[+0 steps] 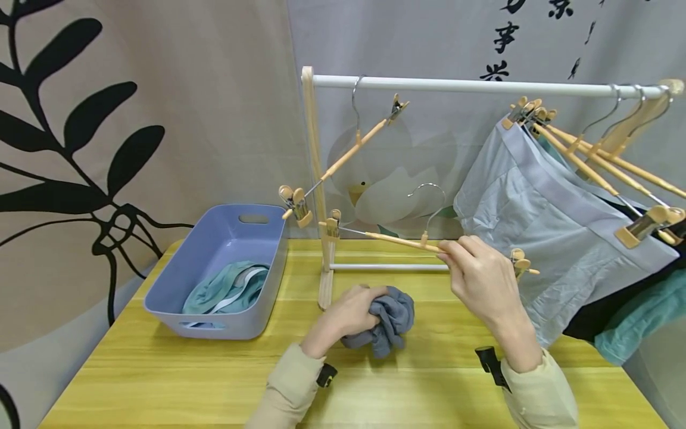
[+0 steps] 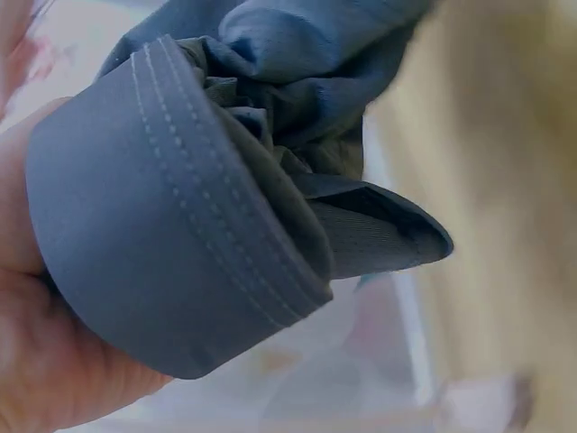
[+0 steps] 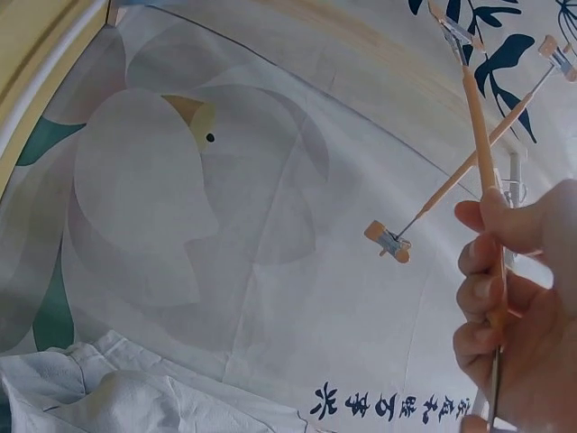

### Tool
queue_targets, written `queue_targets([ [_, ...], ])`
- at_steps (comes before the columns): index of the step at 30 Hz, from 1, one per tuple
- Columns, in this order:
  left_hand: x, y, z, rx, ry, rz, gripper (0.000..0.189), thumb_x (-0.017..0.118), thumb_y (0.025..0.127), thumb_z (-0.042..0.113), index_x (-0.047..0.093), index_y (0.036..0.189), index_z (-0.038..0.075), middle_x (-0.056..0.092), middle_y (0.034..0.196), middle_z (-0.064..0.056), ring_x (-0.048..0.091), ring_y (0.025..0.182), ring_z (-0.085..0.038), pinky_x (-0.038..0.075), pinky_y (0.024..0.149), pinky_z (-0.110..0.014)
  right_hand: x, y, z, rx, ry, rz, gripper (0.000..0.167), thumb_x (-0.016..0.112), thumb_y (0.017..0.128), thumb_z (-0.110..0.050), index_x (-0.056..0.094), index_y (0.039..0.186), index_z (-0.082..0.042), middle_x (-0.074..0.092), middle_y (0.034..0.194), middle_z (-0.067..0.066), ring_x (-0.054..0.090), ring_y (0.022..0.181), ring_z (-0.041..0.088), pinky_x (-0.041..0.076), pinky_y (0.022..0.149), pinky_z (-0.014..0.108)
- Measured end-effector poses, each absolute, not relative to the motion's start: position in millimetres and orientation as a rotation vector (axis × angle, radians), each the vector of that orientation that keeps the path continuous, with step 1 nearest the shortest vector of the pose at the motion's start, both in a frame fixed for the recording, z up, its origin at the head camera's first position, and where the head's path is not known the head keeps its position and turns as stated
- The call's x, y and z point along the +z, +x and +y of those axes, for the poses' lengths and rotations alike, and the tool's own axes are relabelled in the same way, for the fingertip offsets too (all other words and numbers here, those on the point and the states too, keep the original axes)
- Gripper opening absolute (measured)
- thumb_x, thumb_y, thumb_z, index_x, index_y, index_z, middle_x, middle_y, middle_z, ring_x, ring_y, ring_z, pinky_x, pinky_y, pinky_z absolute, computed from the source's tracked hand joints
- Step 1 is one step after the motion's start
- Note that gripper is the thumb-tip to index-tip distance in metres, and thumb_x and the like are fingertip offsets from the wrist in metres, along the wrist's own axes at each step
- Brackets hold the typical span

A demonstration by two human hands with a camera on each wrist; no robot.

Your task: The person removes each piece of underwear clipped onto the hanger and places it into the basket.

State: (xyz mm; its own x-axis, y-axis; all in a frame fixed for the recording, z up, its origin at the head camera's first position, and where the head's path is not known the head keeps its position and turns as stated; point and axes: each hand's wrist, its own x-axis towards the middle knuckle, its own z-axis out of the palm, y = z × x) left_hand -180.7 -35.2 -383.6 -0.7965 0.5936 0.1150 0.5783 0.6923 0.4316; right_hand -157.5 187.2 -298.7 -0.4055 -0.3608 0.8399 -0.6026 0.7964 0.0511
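Observation:
In the head view my left hand (image 1: 351,313) grips a crumpled dark grey piece of clothing (image 1: 395,319) just above the table. The left wrist view shows its stitched band (image 2: 180,216) folded over the fingers. My right hand (image 1: 482,283) holds a wooden clip hanger (image 1: 396,239) by its bar, right of the metal hook. This hanger is off the rail, its hook pointing up. In the right wrist view the fingers of the right hand (image 3: 505,307) curl round the bar. A second clip hanger (image 1: 354,149) hangs on the rail's left part with bare clips.
A blue basket (image 1: 276,280) with teal clothing (image 1: 227,289) stands on the table's left. The rack's white rail (image 1: 455,85) runs across the back. At its right, several hangers carry light grey shorts (image 1: 557,226), black and teal clothing (image 1: 638,319). A patterned curtain hangs behind.

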Motion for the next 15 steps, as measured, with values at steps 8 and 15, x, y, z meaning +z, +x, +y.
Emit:
queue_targets([
  [8,-336.4,-177.7,-110.8,0.953,0.692,3.133,0.035,0.064,0.078,0.004,0.064,0.111,0.014,0.070,0.100,-0.012,0.065,0.088,-0.028,0.052,0.075,-0.041,-297.7,-157.5,189.0,0.326,0.712,-2.035,0.008,0.070,0.079,-0.002,0.069,0.087,-0.003,0.060,0.067,0.005,0.051,0.057,0.018,0.042,0.048,0.033],
  [15,-307.4,-168.9,-170.5,0.963,0.086,3.340,0.034,0.059,0.086,0.011,0.060,0.120,0.012,0.061,0.112,-0.026,0.058,0.101,-0.047,0.046,0.080,-0.058,-298.4,-157.9,190.0,0.323,0.713,-2.038,0.008,0.070,0.079,-0.003,0.069,0.087,-0.003,0.061,0.068,0.005,0.052,0.057,0.018,0.042,0.048,0.033],
])
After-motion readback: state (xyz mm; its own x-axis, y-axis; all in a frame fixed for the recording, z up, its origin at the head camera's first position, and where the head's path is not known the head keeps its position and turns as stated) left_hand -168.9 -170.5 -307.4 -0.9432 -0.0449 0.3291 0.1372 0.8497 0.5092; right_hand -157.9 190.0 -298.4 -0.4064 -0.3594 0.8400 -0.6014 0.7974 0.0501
